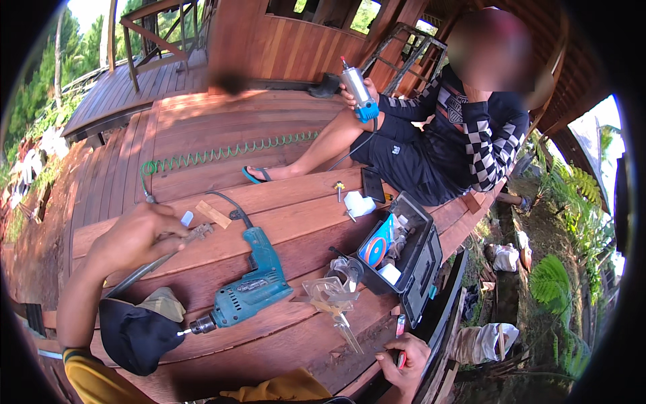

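Note:
My left hand (141, 237) is curled at the left side, its fingertips against a long grey metal bar tool (199, 233) with a notched jaw end. My right hand (406, 361), at the lower right edge of the deck, pinches a small red object (402, 359) mostly hidden by the fingers. Between my hands lies a teal corded drill (252, 286), its bit pointing left toward a dark cap (140, 331). Right of the drill rest clear plastic guide pieces (331, 294). A small red-and-white item (400, 326) lies just beyond my right hand.
An opened black toolbox (420, 259) holds discs and parts. A seated person (431, 145) holds a blue-and-silver trim router (360, 93). A green coiled hose (229, 148) crosses the deck behind a wood scrap (212, 214). The deck edge drops off at right.

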`<state>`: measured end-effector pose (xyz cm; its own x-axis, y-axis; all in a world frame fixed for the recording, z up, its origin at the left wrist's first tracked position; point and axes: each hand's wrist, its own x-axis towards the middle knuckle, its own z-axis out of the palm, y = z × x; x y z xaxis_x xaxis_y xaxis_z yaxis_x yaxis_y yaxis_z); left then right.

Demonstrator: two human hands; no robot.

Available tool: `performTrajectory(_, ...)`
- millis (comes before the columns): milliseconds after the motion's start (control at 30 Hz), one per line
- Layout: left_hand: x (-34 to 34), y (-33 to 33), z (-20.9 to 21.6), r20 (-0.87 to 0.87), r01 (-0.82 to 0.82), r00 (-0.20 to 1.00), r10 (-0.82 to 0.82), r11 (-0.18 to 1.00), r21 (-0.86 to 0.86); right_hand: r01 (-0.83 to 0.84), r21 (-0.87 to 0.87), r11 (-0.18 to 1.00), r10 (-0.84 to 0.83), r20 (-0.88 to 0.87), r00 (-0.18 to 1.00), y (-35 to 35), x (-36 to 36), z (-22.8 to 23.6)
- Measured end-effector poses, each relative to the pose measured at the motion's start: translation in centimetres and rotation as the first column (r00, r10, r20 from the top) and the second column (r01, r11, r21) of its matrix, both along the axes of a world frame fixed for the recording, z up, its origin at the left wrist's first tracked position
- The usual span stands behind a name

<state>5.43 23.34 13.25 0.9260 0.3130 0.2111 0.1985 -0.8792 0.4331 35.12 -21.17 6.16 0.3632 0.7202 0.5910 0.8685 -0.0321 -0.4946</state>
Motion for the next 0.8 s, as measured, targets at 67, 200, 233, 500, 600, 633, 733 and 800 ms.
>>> performTrajectory(67, 8.5, 1.3, -1.9, 0.085, 0.23, 0.968, -0.235, 0.971, 0.06, 0.042, 0.021, 0.999, -0.042, 0.016, 0.999, -0.8, -0.3, -0.1)
performTrajectory(200, 26.8, 1.3, -7.4, -0.083, 0.184, 0.981, -0.173, 0.972, 0.146, 0.152, -0.014, 0.988, -0.153, -0.054, 0.987, -3.9, -3.0, -0.4)
performTrajectory(233, 30.3, 1.0, -8.7, -0.01, 0.191, 0.981, -0.192, 0.966, 0.176, 0.212, -0.082, 0.974, -0.22, -0.099, 0.971, -4.8, -3.9, -0.6)
performTrajectory(500, 41.5, -1.3, -17.7, 0.148, 0.147, 0.979, -0.137, 0.987, -0.061, 0.483, -0.212, 0.849, -0.526, -0.263, 0.809, -10.5, -8.9, -1.1)
performTrajectory(600, 41.3, -1.1, -19.0, 0.316, 0.206, 0.923, -0.219, 0.976, 0.073, 0.548, -0.169, 0.819, -0.571, -0.325, 0.753, -10.7, -9.1, -1.5)
performTrajectory(633, 41.4, -0.8, -19.1, 0.352, 0.222, 0.904, -0.244, 0.97, 0.102, 0.549, -0.175, 0.818, -0.573, -0.34, 0.746, -10.7, -9.0, -1.7)
performTrajectory(733, 41.4, -0.1, -18.7, 0.399, 0.237, 0.885, -0.241, 0.97, 0.06, 0.553, -0.202, 0.808, -0.586, -0.378, 0.717, -10.9, -8.7, -1.7)
performTrajectory(800, 40.9, 0.8, -17.8, 0.413, 0.215, 0.89, -0.194, 0.977, -0.003, 0.559, -0.223, 0.799, -0.598, -0.399, 0.695, -10.9, -8.2, -2.0)
